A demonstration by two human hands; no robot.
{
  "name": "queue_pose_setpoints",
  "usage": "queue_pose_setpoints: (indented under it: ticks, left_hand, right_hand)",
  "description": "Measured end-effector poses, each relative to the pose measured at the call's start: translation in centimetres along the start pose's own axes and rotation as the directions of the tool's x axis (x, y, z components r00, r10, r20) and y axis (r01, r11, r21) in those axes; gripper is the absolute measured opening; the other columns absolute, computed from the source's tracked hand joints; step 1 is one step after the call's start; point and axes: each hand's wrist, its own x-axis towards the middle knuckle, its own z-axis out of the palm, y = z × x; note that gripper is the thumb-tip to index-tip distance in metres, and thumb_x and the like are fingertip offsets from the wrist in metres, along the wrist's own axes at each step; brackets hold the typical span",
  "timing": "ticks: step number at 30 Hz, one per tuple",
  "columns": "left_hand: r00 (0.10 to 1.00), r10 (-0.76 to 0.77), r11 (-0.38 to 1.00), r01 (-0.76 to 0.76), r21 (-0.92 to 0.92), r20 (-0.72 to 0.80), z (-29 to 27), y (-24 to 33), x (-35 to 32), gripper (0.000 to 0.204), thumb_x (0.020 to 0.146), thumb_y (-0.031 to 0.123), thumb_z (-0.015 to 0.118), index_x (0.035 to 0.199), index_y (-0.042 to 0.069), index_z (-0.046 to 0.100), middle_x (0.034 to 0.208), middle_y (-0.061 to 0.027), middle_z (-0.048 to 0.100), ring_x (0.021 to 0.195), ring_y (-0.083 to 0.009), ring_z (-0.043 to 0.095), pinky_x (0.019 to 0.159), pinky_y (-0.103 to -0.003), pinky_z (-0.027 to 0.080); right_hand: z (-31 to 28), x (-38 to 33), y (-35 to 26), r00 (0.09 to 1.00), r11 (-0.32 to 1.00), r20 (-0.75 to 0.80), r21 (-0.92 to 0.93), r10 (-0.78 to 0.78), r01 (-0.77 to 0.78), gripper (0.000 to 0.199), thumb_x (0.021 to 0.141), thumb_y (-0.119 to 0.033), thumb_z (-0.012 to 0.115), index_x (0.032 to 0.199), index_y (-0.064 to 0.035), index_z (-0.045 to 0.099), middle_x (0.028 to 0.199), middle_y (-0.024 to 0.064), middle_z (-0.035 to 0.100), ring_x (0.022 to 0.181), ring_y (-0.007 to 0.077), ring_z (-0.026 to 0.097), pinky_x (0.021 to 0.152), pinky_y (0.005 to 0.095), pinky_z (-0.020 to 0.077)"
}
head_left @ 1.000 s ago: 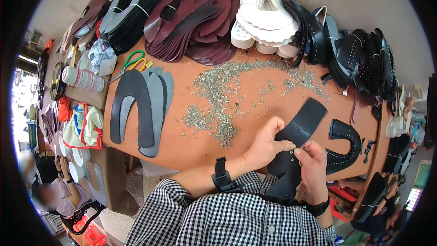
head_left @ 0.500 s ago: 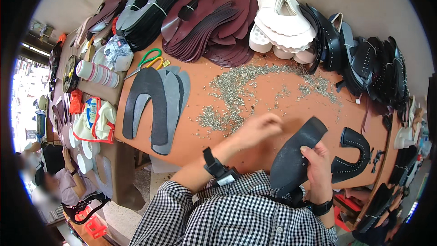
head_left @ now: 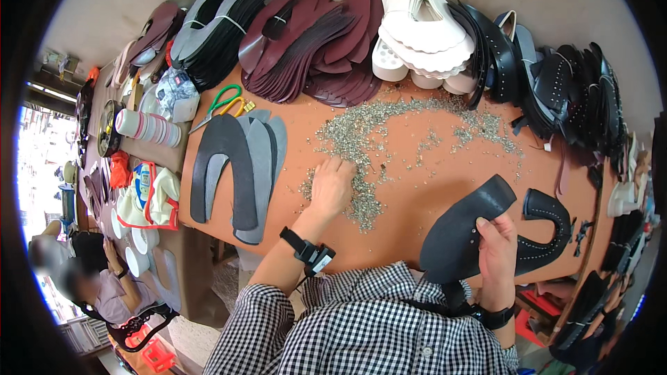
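My right hand (head_left: 497, 246) grips a black shoe-upper piece (head_left: 458, 232) between thumb and fingers, tilted up above the near edge of the table. A few small studs show on the piece by my thumb. At the left end of the heap of small metal studs (head_left: 361, 198), my left hand (head_left: 332, 184) has its fingers drawn together and pointing down. Whatever they may pinch is hidden. A curved black upper with a row of studs (head_left: 558, 236) lies just right of my right hand.
Flat black and grey upper pieces (head_left: 253, 167) lie on the orange table (head_left: 306, 226) at left, below green-and-yellow scissors (head_left: 226, 101). Stacks of maroon uppers (head_left: 306, 48), white uppers (head_left: 427, 35) and black studded uppers (head_left: 566, 97) line the back. Another person (head_left: 114, 288) sits at far left.
My left hand has swung left from near the black upper piece, down onto the stud heap. My right hand keeps hold of the piece, a little farther right.
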Motion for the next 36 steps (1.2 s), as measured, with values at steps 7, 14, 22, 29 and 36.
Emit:
queue_pose_setpoints:
  ticks: [7, 14, 22, 29, 36]
  left_hand:
    - [0.953, -0.272, 0.948, 0.242, -0.204, -0.131, -1.7, -2.2, -1.0, 0.009, 0.074, 0.003, 0.057, 0.081, 0.006, 0.064, 0.083, -0.0084, 0.060, 0.078, -0.0235, 0.057, 0.068, -0.033, 0.044]
    - [0.945, -0.326, 0.902, 0.311, -0.300, -0.001, -2.8, -1.4, -0.2, 0.007, 0.074, 0.009, 0.059, 0.078, 0.008, 0.064, 0.080, -0.0064, 0.058, 0.080, -0.0254, 0.054, 0.074, -0.037, 0.042]
    - [0.986, -0.165, 0.984, 0.167, -0.063, 0.030, -2.0, -1.2, 1.0, 0.007, 0.073, 0.013, 0.059, 0.076, 0.008, 0.062, 0.081, -0.0073, 0.057, 0.084, -0.0262, 0.053, 0.076, -0.038, 0.039]
    - [0.980, -0.180, 0.963, 0.156, -0.221, -0.090, -1.8, -0.4, 0.3, 0.003, 0.073, 0.005, 0.059, 0.074, 0.004, 0.057, 0.078, -0.0092, 0.058, 0.076, -0.0243, 0.056, 0.066, -0.036, 0.044]
    - [0.994, -0.026, 0.661, 0.095, -0.744, 0.104, -7.5, 10.4, 1.7, 0.008, 0.072, -0.002, 0.063, 0.077, -0.001, 0.057, 0.072, -0.0077, 0.061, 0.061, -0.0132, 0.057, 0.053, -0.024, 0.044]
  right_hand:
    - [-1.0, -0.1, 1.0, 1.000, 1.000, -0.007, 0.004, -0.022, 0.022, 0.025, 0.082, 0.003, 0.047, 0.106, 0.0033, 0.054, 0.097, 0.0092, 0.061, 0.085, 0.0130, 0.059, 0.076, 0.0258, 0.0469]
    - [-0.6, 0.0, 0.9, 1.000, 1.000, 0.028, -0.020, 0.011, -0.010, 0.027, 0.082, 0.005, 0.047, 0.107, 0.0031, 0.054, 0.098, 0.0099, 0.061, 0.085, 0.0141, 0.059, 0.077, 0.0260, 0.0469]
    - [-0.7, -0.2, 0.6, 1.000, 0.999, -0.001, -0.038, -0.015, 0.015, 0.029, 0.081, 0.006, 0.047, 0.109, 0.0022, 0.052, 0.101, 0.0099, 0.060, 0.088, 0.0144, 0.059, 0.077, 0.0263, 0.0468]
    - [0.1, 0.0, 1.4, 1.000, 1.000, 0.008, 0.000, 0.027, -0.027, 0.023, 0.082, 0.004, 0.051, 0.104, 0.0010, 0.054, 0.096, 0.0057, 0.060, 0.086, 0.0123, 0.057, 0.077, 0.0249, 0.0465]
    - [0.9, 0.1, 0.9, 0.996, 0.997, 0.052, -0.023, 0.072, -0.071, 0.010, 0.081, 0.003, 0.055, 0.090, -0.0009, 0.054, 0.080, 0.0011, 0.057, 0.070, 0.0062, 0.054, 0.063, 0.0195, 0.0454]
